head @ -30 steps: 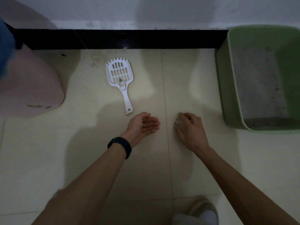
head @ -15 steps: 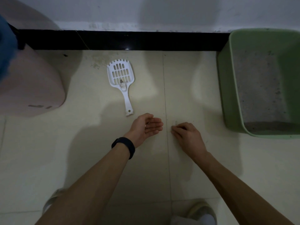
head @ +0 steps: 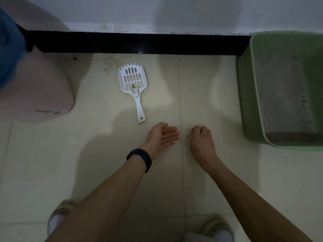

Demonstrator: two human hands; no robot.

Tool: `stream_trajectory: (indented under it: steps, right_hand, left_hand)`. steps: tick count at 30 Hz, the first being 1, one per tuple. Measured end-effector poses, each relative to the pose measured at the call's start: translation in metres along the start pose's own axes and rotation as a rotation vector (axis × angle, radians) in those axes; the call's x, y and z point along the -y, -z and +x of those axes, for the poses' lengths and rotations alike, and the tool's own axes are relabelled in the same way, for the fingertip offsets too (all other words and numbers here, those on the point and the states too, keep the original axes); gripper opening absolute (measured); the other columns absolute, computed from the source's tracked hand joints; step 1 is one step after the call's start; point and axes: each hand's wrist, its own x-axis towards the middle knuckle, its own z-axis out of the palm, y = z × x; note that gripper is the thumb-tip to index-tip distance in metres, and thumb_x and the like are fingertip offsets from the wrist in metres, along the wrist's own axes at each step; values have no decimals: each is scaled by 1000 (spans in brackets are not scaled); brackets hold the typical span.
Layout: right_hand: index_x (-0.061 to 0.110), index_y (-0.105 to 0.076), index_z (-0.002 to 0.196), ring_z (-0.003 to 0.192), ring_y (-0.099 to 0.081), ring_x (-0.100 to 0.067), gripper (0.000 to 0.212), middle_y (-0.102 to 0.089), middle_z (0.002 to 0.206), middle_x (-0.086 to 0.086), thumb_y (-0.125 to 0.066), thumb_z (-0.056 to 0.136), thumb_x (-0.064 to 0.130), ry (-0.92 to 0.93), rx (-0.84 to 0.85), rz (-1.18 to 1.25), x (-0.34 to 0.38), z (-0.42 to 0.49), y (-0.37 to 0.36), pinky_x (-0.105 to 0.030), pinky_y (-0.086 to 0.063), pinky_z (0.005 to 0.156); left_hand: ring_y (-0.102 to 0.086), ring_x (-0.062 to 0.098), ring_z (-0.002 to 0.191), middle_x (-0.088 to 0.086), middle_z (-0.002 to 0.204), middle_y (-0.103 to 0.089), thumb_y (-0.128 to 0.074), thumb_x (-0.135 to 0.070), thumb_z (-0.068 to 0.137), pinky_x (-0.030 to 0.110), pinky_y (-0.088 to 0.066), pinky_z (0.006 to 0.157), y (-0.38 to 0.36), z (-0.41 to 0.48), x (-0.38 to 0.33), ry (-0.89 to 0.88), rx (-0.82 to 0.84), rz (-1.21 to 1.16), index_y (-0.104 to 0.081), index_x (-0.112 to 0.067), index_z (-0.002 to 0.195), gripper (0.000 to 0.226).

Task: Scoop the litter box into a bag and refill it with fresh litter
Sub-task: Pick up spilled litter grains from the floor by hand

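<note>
Cupped palm-up, left grip (head: 161, 137) lies relaxed; right grip (head: 201, 140) curls knuckles-up on the tiled floor (head: 104, 163).
Whether it pinches grains, I cannot tell. Scoop (head: 134, 88) lies at 11 o'clock, litter box (head: 248, 102) at 2, by black skirting (head: 139, 43) under a white wall (head: 174, 13).

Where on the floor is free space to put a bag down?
The widest bare tile lies between the white scoop and the green litter box, below the black baseboard. Another bare stretch lies between the pink container and the left shoe. It is crowded around the left hand and right hand, near the scoop's handle.
</note>
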Motion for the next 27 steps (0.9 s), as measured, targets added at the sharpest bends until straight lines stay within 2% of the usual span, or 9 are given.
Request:
stream_trajectory:
  steps: [3, 6, 11, 16, 18, 21, 23, 25, 27]
  right_hand:
    - [-1, -55, 98, 83, -53, -31, 9, -58, 94, -17, -46, 95, 0, -252, 101, 285, -9, 2, 15, -34, -38, 69]
    - [12, -54, 104, 83, -55, -19, 14, -61, 95, -1, -44, 103, 21, -367, 168, 528, -12, -5, 42, -26, -36, 70]
    - [20, -61, 105, 78, -58, 0, 14, -64, 90, 11, -49, 101, 28, -210, 228, 576, 10, -16, 77, -11, -41, 67]
    - [36, -70, 116, 100, -64, 1, 27, -72, 107, 18, -56, 98, 22, 0, 236, 408, 15, -15, 91, -16, -47, 91]
    - [41, -71, 112, 96, -65, 1, 26, -73, 102, 21, -58, 96, 24, 19, 187, 354, 15, -16, 94, -17, -49, 89]
    - [33, -71, 93, 80, -64, -4, 6, -72, 86, 12, -67, 89, 33, -46, 117, 293, 16, -15, 93, -23, -51, 74]
    - [29, -63, 82, 71, -57, -3, 12, -64, 77, 12, -73, 83, 36, -61, 97, 281, 18, -13, 92, -19, -45, 64]
    - [30, -66, 87, 73, -59, -1, 7, -66, 80, 14, -73, 84, 31, -41, 149, 345, 18, -12, 92, -17, -47, 67]
    - [32, -71, 101, 81, -64, 4, 17, -71, 90, 19, -67, 88, 21, -14, 211, 446, 18, -11, 93, -10, -48, 74]
  left_hand:
    - [-68, 27, 106, 16, 112, -72, -43, -31, 98, 33, -53, 92, -1, 1, 3, 27, 13, -39, -68, -1, 113, 42]
    - [-66, 27, 109, 17, 115, -71, -38, -34, 100, 33, -52, 93, -6, -1, 5, 58, 78, -61, -66, 0, 118, 48]
    - [-68, 26, 102, 15, 104, -73, -35, -34, 101, 36, -53, 92, -20, -2, 14, 115, 193, -51, -68, 1, 114, 50]
    - [-70, 22, 80, 14, 90, -69, -42, -28, 101, 30, -58, 68, -32, -2, 17, 102, 191, -37, -66, 0, 103, 38]
    - [-70, 23, 79, 14, 88, -68, -45, -26, 101, 31, -59, 68, -32, -2, 17, 84, 180, -22, -66, -1, 97, 33]
    - [-69, 21, 76, 13, 87, -68, -47, -26, 101, 32, -59, 72, -32, -3, 16, 67, 172, 15, -66, -5, 84, 33]
    - [-69, 17, 68, 9, 80, -68, -46, -26, 102, 31, -57, 71, -32, -4, 15, 58, 171, 34, -66, -6, 82, 34]
    - [-68, 16, 66, 6, 71, -68, -46, -25, 102, 31, -57, 72, -32, -6, 15, 45, 152, 45, -65, -6, 83, 33]
    - [-69, 18, 72, 7, 72, -72, -47, -24, 101, 31, -57, 75, -30, -7, 13, 22, 118, 45, -65, -5, 89, 29]
